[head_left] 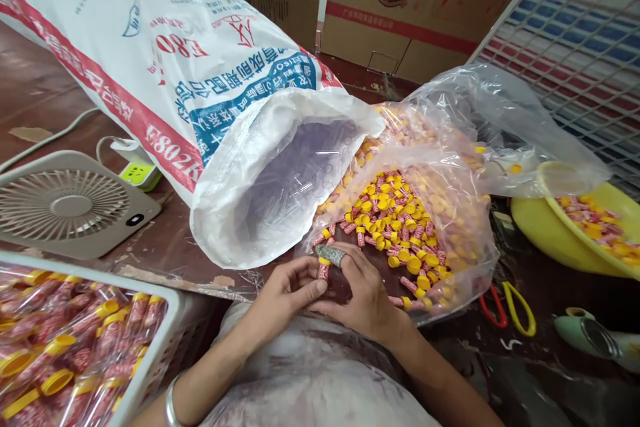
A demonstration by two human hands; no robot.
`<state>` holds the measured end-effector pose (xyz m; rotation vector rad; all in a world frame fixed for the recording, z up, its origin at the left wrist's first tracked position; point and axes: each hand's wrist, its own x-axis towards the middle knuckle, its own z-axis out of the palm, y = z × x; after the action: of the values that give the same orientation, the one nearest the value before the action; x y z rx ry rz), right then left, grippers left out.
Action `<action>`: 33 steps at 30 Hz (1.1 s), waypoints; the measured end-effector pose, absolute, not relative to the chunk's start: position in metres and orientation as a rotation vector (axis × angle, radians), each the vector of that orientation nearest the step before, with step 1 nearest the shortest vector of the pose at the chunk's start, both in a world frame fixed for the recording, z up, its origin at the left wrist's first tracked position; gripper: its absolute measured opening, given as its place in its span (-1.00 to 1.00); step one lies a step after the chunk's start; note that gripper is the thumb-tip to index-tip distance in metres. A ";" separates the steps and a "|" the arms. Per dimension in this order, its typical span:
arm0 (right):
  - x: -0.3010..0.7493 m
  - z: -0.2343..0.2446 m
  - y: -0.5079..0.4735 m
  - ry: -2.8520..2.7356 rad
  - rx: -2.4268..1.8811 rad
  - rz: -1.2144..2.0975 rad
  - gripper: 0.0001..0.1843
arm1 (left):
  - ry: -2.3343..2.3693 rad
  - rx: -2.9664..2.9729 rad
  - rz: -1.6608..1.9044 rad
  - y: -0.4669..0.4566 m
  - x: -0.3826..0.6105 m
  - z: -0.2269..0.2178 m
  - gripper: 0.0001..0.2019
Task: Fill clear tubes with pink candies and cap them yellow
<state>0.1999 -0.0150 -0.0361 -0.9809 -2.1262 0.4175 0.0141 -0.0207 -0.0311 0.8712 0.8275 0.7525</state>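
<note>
My left hand (290, 290) pinches a small red-and-white patterned tube (324, 271) with a yellow cap, held upright between thumb and fingers. My right hand (363, 287) closes in from the other side, its index finger, wrapped in a grey covering (330, 255), lying over the cap. Just beyond both hands, a heap of similar small yellow-capped tubes (395, 207) spreads from a clear plastic bag (463, 207) onto the dark table. The white woven sack (215, 233) lies at the left of the heap, its mouth facing me and its clear liner showing.
At lower left a white basket (173, 320) holds larger yellow-capped tubes. A fan (73, 203) and a green-faced power socket (140, 173) are behind it. To the right are a yellow bowl (537, 227) of small tubes, and red and yellow loop handles (520, 310). Cartons (400, 13) stand behind.
</note>
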 end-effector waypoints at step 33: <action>0.220 -0.063 0.022 -2.255 -1.758 0.138 -0.79 | 1.246 2.476 0.518 0.066 -0.048 -0.028 -0.68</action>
<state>0.2204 0.0222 -0.0635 -1.7575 -2.2545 0.1378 -0.0478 0.0663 -0.0279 2.4759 1.2458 0.5176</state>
